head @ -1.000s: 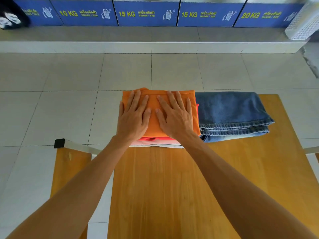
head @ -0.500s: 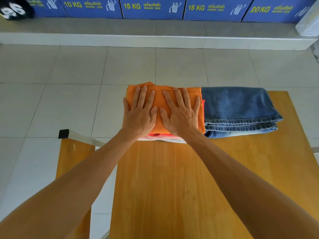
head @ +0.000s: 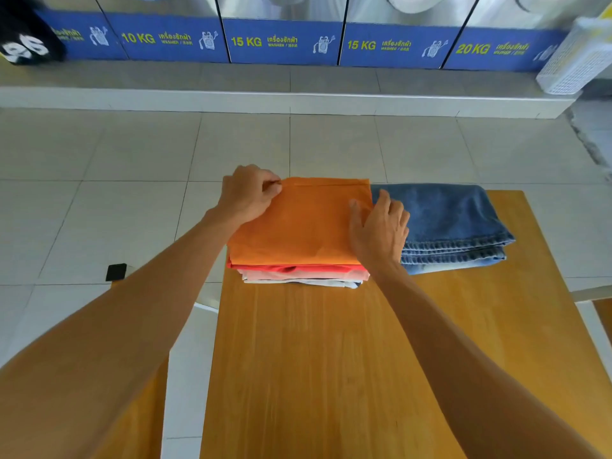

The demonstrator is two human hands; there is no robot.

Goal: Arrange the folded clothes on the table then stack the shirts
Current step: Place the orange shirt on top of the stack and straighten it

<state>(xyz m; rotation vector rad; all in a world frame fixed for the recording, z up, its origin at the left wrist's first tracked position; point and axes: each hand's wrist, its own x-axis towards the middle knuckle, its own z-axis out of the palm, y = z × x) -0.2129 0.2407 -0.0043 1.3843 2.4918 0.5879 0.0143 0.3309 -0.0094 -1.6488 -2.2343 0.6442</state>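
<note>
A folded orange shirt [head: 298, 223] tops a stack of shirts at the far end of the wooden table [head: 331, 359]. Beneath it show the edges of a red shirt [head: 298, 268], a pink one and a white one. My left hand [head: 246, 193] pinches the orange shirt's far left corner with curled fingers. My right hand [head: 379, 226] lies flat on the shirt's right edge, fingers apart, where it meets the folded blue jeans [head: 450, 223]. The jeans lie right beside the stack, touching it.
A row of washing machines with blue labels [head: 281, 41] stands on a raised step beyond the tiled floor. A white laundry basket [head: 576, 58] sits at the right on the step. A wooden bench with a black end cap [head: 116, 272] stands left of the table.
Both hands have left the middle of the orange shirt and spread apart. The left now pinches the far left corner; the right has slid to the right edge.
</note>
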